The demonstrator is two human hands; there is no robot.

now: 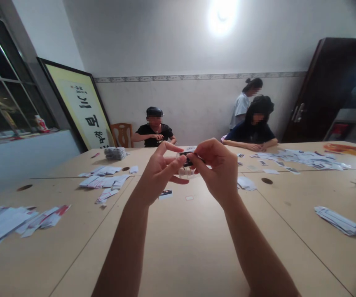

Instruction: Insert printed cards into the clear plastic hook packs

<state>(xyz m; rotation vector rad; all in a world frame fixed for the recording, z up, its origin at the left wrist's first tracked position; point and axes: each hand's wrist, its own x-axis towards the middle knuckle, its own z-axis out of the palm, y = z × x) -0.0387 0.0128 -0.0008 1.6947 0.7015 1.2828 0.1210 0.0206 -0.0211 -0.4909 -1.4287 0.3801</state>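
Observation:
Raised above the table in front of me, my left hand (156, 175) curls its thumb and fingers around a clear, ring-shaped item (184, 173) that looks like a roll of tape. My right hand (219, 167) pinches a small flat black piece (186, 162) between thumb and fingers. The left thumb tip also rests against that black piece, which lies over the top of the clear ring. Fingers cover parts of both things. On the table beneath lie a small black-and-white card (165, 194) and a tiny white slip (189, 198).
Paper packets (104, 181) and more papers (5, 225) lie on the left, with a stack of cards (115, 153) behind. At right are a folded paper bundle (338, 220) and a spread of papers (307, 159). Two people sit opposite; a third stands behind.

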